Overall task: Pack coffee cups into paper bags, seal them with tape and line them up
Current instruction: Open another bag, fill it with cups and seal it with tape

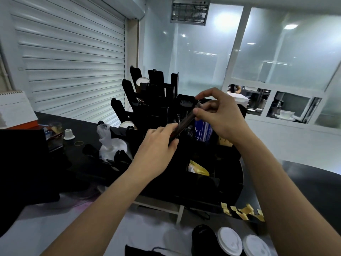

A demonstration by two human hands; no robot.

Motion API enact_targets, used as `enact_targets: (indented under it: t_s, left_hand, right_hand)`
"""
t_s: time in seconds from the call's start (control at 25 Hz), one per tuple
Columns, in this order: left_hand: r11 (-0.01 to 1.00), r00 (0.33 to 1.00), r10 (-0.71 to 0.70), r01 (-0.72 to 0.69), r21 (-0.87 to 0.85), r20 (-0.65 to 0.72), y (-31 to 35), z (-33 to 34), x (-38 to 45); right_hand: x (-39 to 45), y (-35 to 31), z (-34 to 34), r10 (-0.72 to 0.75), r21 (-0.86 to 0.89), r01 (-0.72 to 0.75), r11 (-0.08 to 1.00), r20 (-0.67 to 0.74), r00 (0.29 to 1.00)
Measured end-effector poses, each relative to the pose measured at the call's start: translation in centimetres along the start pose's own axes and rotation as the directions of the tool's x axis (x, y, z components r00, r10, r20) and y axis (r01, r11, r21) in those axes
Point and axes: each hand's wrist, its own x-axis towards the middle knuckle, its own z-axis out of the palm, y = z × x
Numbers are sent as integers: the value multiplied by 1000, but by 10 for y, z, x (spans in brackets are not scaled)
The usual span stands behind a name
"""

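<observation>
1. Here, close below the right arm, three coffee cups point(228, 243) wait to be packed; two have round white lids and one is black.
2. Higher up, the left hand point(156, 145) and right hand point(219, 115) each pinch one end of a thin, dark, see-through strip point(184, 122), probably tape, stretched tight between them.
3. Behind the hands stands a shiny black rack point(212, 163) with slots for cups and lids.

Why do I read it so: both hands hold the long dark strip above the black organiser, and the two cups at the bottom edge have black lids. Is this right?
One detail is wrong. The head view shows the two cups at the bottom edge with white lids, not black. The rest stands: the left hand and the right hand both hold the long dark strip above the black organiser.
</observation>
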Motion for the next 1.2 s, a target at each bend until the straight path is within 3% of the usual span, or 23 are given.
enact_targets:
  t_s: [0.32, 0.48, 0.68, 1.2]
  left_hand:
    - [990, 998, -62, 59, -131, -18, -9, -24, -37]
    - [951, 995, -96, 96, -295, 15, -14, -29, -55]
    - [913, 992, -88, 115, -390, 86, -17, -30, -74]
    - [902, 969, -26, 129, -413, 246, -20, -18, -130]
  right_hand:
    - [-30, -19, 28, 7, 156, -13, 988, 37, 999]
    - [-53, -15, 47, 105, 271, -128, 954, 99, 990]
    - [-88, -5, 70, 111, 211, -147, 966, 171, 979]
    - [-154, 2, 75, 166, 208, -199, 958, 169, 972]
